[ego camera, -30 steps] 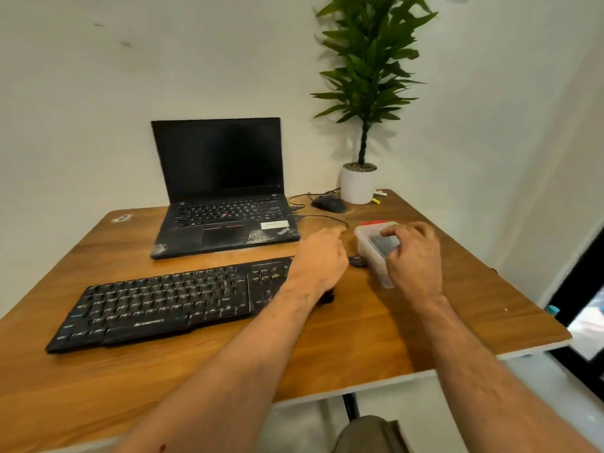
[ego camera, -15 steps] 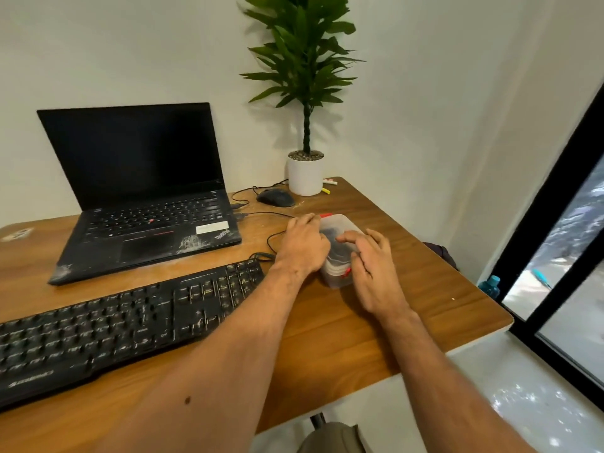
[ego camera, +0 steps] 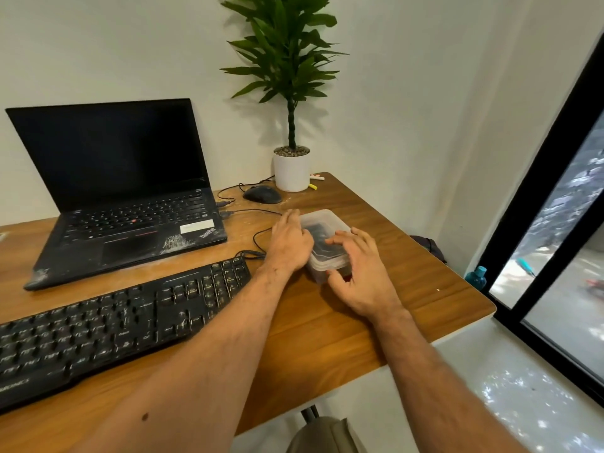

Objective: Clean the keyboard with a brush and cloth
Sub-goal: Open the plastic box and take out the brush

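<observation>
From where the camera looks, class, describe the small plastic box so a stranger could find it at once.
Start at the wooden desk and go right of the black external keyboard, in front of the white plant pot. There sits a small translucent plastic box with a lid, held between the left hand and right hand. It is the only see-through thing there, with dark contents.

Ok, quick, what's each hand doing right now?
Left hand: fingers curled on the plastic container's left side.
Right hand: gripping the container's near right corner, fingers spread over the lid.
</observation>
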The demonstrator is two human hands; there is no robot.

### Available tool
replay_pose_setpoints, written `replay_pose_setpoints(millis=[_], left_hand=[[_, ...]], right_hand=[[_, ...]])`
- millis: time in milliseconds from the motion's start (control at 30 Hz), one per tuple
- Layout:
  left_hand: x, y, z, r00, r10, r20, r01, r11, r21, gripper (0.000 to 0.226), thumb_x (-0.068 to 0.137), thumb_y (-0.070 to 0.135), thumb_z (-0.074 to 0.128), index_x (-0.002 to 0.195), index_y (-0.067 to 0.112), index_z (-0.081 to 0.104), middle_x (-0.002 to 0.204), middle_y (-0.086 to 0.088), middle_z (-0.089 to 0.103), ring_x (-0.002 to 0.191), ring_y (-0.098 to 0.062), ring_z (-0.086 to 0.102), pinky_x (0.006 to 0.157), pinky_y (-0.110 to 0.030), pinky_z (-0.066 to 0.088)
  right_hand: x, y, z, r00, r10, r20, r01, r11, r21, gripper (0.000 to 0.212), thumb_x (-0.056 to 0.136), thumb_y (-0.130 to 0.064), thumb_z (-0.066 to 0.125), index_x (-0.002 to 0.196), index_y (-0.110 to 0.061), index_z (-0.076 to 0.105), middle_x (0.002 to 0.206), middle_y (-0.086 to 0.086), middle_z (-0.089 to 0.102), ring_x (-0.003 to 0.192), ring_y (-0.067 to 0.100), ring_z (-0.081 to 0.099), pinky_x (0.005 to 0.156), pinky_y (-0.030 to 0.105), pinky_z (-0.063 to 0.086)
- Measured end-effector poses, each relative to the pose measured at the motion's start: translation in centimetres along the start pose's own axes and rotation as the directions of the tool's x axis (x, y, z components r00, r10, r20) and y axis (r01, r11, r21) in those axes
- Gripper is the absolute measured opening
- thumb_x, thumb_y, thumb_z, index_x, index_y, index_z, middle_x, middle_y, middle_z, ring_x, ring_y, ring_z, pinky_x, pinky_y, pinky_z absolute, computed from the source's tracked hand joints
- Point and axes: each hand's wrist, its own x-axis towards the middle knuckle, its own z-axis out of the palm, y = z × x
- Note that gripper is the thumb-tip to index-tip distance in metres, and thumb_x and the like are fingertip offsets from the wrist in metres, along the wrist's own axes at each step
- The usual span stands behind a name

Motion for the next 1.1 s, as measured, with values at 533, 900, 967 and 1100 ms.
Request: replay_pose_setpoints(millis=[533,900,967,1100], left_hand=[[-3.3,-1.1,4.3,0.958,-0.285,-0.013,0.147,0.531,-0.835,0.054,0.096,0.038,0.043,0.149,0.035,0.044,0.146,0.007,0.054,0.129,-0.016,0.053,0.107,-0.041,0.047],[-3.9,-1.7,4.5,0.984,-0.166,-0.062,0.076,0.711,-0.699,0.047,0.104,0.032,0.044,0.151,0.038,0.040,0.142,0.010,0.055,0.125,-0.009,0.055,0.103,-0.038,0.051],[-4.0,-1.7,4.5,0.983,-0.167,-0.074,0.072,0.725,-0.684,0.049,0.104,0.033,0.044,0.153,0.036,0.037,0.146,0.010,0.053,0.129,-0.009,0.053,0.107,-0.040,0.049],[-4.3,-1.8,4.5,0.984,-0.161,-0.070,0.068,0.718,-0.693,0.052,0.104,0.033,0.044,0.155,0.035,0.034,0.150,0.010,0.049,0.133,-0.008,0.049,0.110,-0.038,0.046]], right_hand=[[0.4,-0.3,0.5,0.986,0.029,-0.165,-0.056,0.985,-0.165,0.077,0.083,-0.085,0.033,0.131,-0.031,0.059,0.142,0.003,0.047,0.130,0.022,0.043,0.108,0.047,0.038],[0.1,-0.7,-0.5,0.890,0.263,-0.373,-0.222,0.963,0.151,0.055,0.101,-0.053,0.034,0.133,-0.012,0.054,0.120,0.008,0.063,0.105,0.021,0.067,0.077,0.036,0.062],[0.4,-0.5,-0.7,0.845,0.332,-0.420,-0.288,0.943,0.166,0.049,0.104,-0.046,0.036,0.134,-0.011,0.054,0.110,0.003,0.064,0.093,0.015,0.067,0.066,0.020,0.055],[0.8,0.1,-0.8,0.731,0.469,-0.496,-0.400,0.883,0.245,0.044,0.107,-0.039,0.039,0.139,-0.012,0.051,0.115,0.003,0.067,0.093,0.014,0.069,0.070,0.023,0.058]])
